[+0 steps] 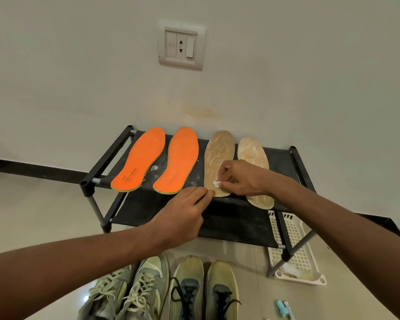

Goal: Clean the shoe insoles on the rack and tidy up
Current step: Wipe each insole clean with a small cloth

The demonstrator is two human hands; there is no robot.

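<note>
The tan insole (pixel 218 158) I am cleaning is lying flat on the top shelf of the rack (pixel 284 158), third of four, its long axis running from heel at 6 o'clock to toe at 12, white smears along it. My right hand (pixel 240 179) is nearer, sitting over the heel end and pinching a small white wad (pixel 216 184) against it. My left hand (pixel 185 213) is pinching the heel's edge from 7 o'clock. I judge the next wipe runs toeward, toward 12.
</note>
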